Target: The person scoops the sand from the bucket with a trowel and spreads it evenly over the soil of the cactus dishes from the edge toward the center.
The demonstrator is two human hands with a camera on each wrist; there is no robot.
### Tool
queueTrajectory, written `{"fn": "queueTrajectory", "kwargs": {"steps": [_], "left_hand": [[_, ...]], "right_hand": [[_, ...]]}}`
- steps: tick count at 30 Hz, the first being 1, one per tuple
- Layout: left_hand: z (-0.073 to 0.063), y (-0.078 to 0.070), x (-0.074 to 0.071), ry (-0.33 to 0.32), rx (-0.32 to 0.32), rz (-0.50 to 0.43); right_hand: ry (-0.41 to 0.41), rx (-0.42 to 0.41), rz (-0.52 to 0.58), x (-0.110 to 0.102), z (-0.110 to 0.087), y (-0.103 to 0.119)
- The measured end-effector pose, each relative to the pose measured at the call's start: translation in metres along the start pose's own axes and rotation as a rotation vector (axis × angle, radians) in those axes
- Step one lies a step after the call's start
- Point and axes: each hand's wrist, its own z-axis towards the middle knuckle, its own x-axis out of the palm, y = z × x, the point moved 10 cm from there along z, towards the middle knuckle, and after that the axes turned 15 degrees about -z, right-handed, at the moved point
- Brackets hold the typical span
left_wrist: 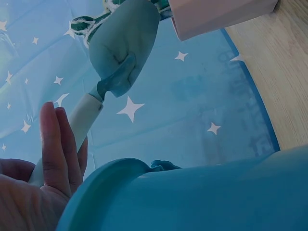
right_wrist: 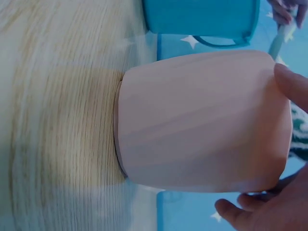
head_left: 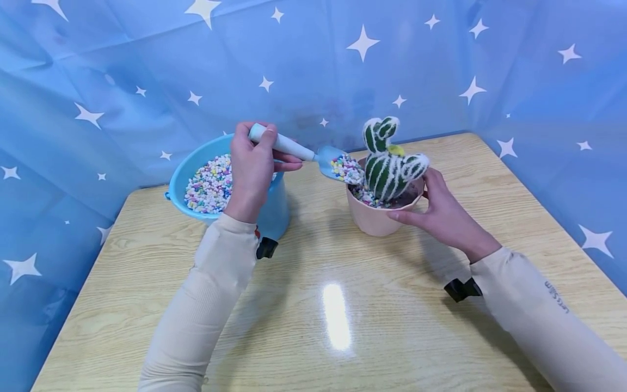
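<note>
My left hand (head_left: 252, 171) grips the pale handle of a blue garden trowel (head_left: 294, 147). Multicoloured pebbles (head_left: 349, 170) lie on its blade, whose tip is over the left rim of a pink flowerpot (head_left: 374, 219). In the pot stands a green cactus (head_left: 384, 177) with white fuzzy stripes and a yellow bit, and some pebbles lie at its base beside dark soil. My right hand (head_left: 438, 218) holds the pot's right side, thumb on the near rim; the right wrist view shows the pot (right_wrist: 202, 125) upright on the table. The left wrist view shows the trowel's underside (left_wrist: 125, 43).
Left of the pot, a light blue bucket (head_left: 276, 209) full of the same pebbles (head_left: 209, 188) stands on the wood-grain table (head_left: 303, 261), under my left forearm. A blue cloth with white stars (head_left: 313, 71) hangs behind and at both sides.
</note>
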Motion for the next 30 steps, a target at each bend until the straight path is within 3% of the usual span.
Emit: {"fn": "queueTrajectory", "kwargs": {"steps": [16, 23, 30], "left_hand": [[-0.002, -0.007, 0.005, 0.031, 0.045, -0.005], [-0.002, -0.006, 0.009, 0.052, 0.043, -0.021], [-0.003, -0.006, 0.011, 0.053, 0.033, -0.034]], "right_hand": [[-0.018, -0.030, -0.031, 0.001, -0.002, 0.005], [-0.046, -0.038, -0.058, 0.001, -0.001, 0.007], [-0.023, -0.024, -0.048, 0.003, -0.002, 0.006]]}}
